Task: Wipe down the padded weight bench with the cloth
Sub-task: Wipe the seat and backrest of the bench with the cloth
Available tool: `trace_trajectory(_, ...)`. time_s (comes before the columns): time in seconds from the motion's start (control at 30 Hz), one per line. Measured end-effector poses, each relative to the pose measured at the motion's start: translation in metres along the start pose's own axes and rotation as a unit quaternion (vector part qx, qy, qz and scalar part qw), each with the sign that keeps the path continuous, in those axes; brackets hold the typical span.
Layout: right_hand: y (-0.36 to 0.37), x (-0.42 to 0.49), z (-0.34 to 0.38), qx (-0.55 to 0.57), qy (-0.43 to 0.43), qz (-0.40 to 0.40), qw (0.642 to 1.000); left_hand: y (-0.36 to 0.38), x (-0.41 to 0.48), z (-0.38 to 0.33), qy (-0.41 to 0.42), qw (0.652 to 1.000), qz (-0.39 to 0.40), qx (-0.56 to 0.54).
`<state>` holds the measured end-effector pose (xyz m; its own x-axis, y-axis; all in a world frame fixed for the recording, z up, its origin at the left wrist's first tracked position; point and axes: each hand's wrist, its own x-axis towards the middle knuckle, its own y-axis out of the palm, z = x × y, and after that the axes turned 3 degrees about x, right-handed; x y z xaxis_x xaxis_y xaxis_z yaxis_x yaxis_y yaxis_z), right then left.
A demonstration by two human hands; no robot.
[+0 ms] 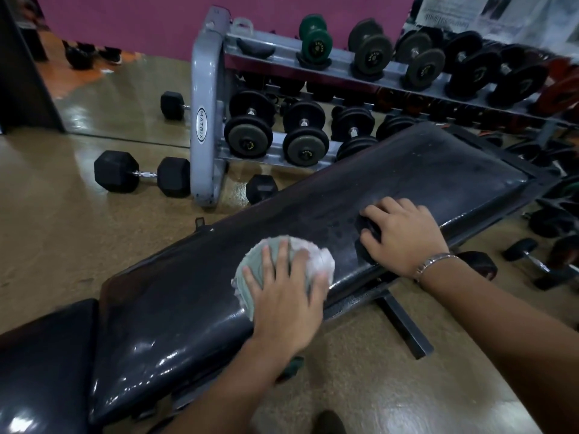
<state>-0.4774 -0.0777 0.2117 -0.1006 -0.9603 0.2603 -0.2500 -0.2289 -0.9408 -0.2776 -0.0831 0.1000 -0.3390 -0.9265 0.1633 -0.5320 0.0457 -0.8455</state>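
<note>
The black padded weight bench (407,177) runs diagonally from lower left to upper right, and its surface is glossy near me. A crumpled grey-white cloth (316,258) lies on the middle of the pad near its front edge. My left hand (285,302) presses down on the cloth with fingers spread over it. My right hand (404,236), with a metal bracelet at the wrist, rests farther right on the pad. Its fingers curl over a small dark object (365,227) that I cannot identify.
A grey dumbbell rack (203,126) full of round dumbbells stands just behind the bench. Black hex dumbbells (141,175) lie on the tan floor to its left. More weights (532,258) sit on the floor at right. The bench's steel foot (404,324) sticks out toward me.
</note>
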Motion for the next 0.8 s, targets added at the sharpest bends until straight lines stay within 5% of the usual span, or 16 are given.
trace_trajectory(0.1,0.003,-0.001,0.001,0.005,0.003,-0.006,1.0,0.004,0.012,-0.016,-0.037,0.999,-0.009,0.004)
trace_trajectory(0.27,0.011,-0.004,-0.001,0.012,0.007,-0.045,0.999,0.015,-0.014,-0.012,0.116,0.992,0.001,0.057)
trace_trajectory(0.4,0.015,-0.004,0.0,0.018,0.01,-0.054,0.998,0.015,0.021,-0.022,0.012,0.999,-0.021,0.039)
trace_trajectory(0.53,0.017,-0.007,-0.001,0.026,0.007,-0.07,0.997,0.017,-0.008,-0.019,0.09,0.995,-0.011,0.052)
trace_trajectory(0.7,0.018,-0.007,0.0,0.036,0.014,-0.052,0.998,0.006,0.038,-0.014,-0.018,0.999,-0.005,0.033)
trace_trajectory(0.8,0.019,-0.009,0.0,0.036,0.018,-0.058,0.997,0.01,0.005,-0.016,0.085,0.995,-0.011,0.049)
